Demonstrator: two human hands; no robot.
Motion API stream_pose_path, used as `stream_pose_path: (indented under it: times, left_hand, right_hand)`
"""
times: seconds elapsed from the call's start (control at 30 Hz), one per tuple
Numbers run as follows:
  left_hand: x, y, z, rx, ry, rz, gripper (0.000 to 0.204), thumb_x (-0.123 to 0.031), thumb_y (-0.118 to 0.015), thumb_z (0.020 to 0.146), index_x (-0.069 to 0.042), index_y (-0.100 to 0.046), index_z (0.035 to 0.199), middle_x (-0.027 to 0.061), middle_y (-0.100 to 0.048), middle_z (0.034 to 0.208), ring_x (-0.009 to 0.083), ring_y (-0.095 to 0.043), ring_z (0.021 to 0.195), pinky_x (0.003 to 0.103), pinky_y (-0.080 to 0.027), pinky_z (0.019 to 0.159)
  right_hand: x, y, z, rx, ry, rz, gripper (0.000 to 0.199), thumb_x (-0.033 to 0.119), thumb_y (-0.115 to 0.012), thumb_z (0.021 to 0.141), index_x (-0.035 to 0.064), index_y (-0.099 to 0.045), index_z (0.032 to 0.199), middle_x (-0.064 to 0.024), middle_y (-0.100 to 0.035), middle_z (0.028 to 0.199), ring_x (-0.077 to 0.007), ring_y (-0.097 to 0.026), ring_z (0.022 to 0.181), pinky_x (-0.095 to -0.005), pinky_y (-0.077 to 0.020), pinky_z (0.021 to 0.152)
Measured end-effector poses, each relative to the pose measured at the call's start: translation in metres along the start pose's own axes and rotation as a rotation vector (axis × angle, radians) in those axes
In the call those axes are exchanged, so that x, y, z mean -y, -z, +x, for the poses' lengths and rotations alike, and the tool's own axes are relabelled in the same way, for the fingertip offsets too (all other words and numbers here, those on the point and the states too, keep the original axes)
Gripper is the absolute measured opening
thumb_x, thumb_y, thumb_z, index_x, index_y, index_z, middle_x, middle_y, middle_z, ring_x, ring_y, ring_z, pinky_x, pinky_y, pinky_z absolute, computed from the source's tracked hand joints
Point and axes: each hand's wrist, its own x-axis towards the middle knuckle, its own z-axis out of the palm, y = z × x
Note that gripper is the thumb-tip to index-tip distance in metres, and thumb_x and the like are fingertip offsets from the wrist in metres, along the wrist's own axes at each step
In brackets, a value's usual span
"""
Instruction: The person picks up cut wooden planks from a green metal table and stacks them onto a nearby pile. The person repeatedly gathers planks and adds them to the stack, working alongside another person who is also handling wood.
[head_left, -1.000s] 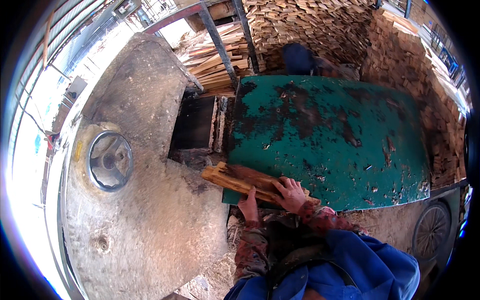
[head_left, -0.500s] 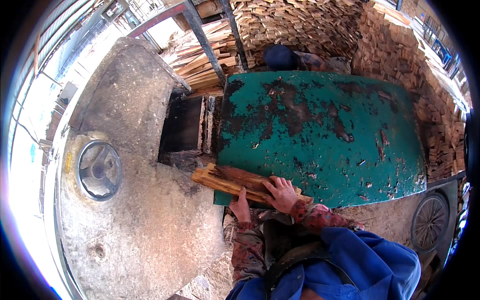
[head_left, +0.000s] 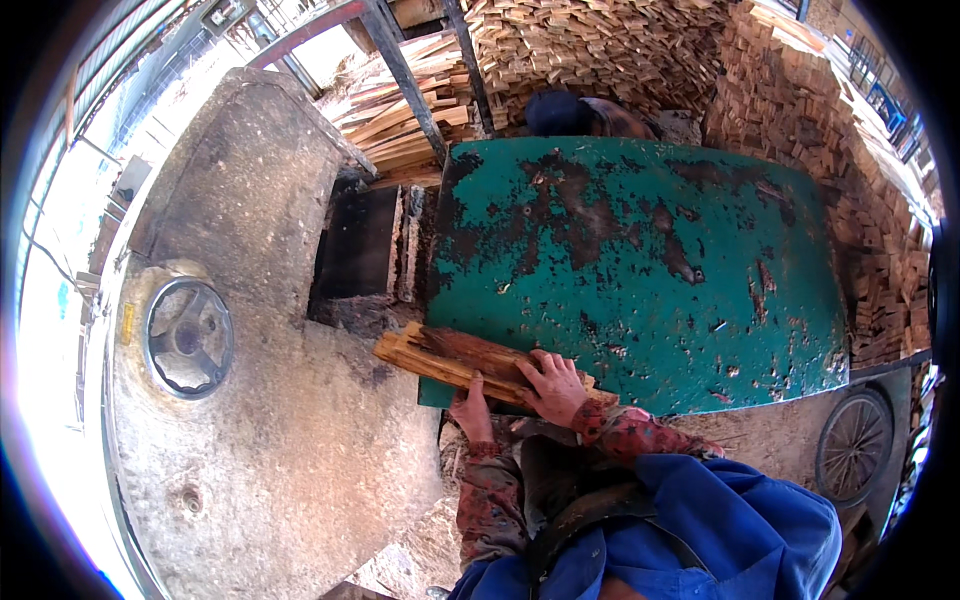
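Note:
A rough-edged wooden board lies aslant over the near left corner of the green, worn tabletop. Its far left end sticks out past that corner, toward the machine's pale metal body. My left hand grips the near edge, thumb up against the wood and the other fingers hidden below. Farther right, my right hand is closed over the board's top, its fingers bent across the darker, bark-like face. Whether this is one piece or two laid together, I cannot tell.
Left stands a large dusty machine housing with a handwheel and a dark rectangular opening. Beyond the tabletop a person in a dark cap bends low. Stacked wood rises behind; a spoked wheel is at right.
The whole view has shifted slightly. Both hands keep their grip on the board, which stays in nearly the same place on the table. The person beyond has moved an arm a little.

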Motion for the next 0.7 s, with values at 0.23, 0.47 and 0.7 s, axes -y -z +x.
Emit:
stream_pose_path:
  times: [0.23, 0.47, 0.7]
  left_hand:
    - [0.004, 0.0, 0.004, -0.032, 0.021, 0.062, 0.043, -0.021, -0.072, 0.087, 0.008, -0.06, 0.117, 0.013, -0.064, 0.114, 0.0215, -0.061, 0.096, 0.034, -0.052, 0.085]
    - [-0.007, -0.007, 0.0, -0.033, 0.026, 0.098, 0.045, -0.023, -0.072, 0.088, 0.008, -0.061, 0.117, 0.0132, -0.066, 0.112, 0.0216, -0.062, 0.095, 0.034, -0.051, 0.085]
    - [-0.005, -0.008, -0.004, -0.06, -0.016, -0.022, 0.035, -0.017, -0.072, 0.088, 0.007, -0.065, 0.113, 0.009, -0.067, 0.112, 0.0179, -0.061, 0.096, 0.033, -0.05, 0.086]
  right_hand:
    - [-0.001, 0.002, 0.001, -0.003, 0.004, 0.004, 0.054, 0.026, -0.067, 0.085, 0.0102, -0.05, 0.134, -0.0191, -0.046, 0.133, -0.0377, -0.044, 0.122, -0.0495, -0.0376, 0.098]
    - [-0.004, 0.002, 0.001, 0.01, 0.011, -0.031, 0.056, 0.027, -0.068, 0.084, 0.011, -0.05, 0.135, -0.0193, -0.046, 0.134, -0.0382, -0.044, 0.122, -0.0491, -0.0374, 0.098]
    - [-0.001, -0.001, 0.002, 0.03, -0.006, -0.017, 0.057, 0.027, -0.069, 0.083, 0.0108, -0.051, 0.135, -0.0196, -0.046, 0.134, -0.0392, -0.045, 0.122, -0.0502, -0.0381, 0.099]
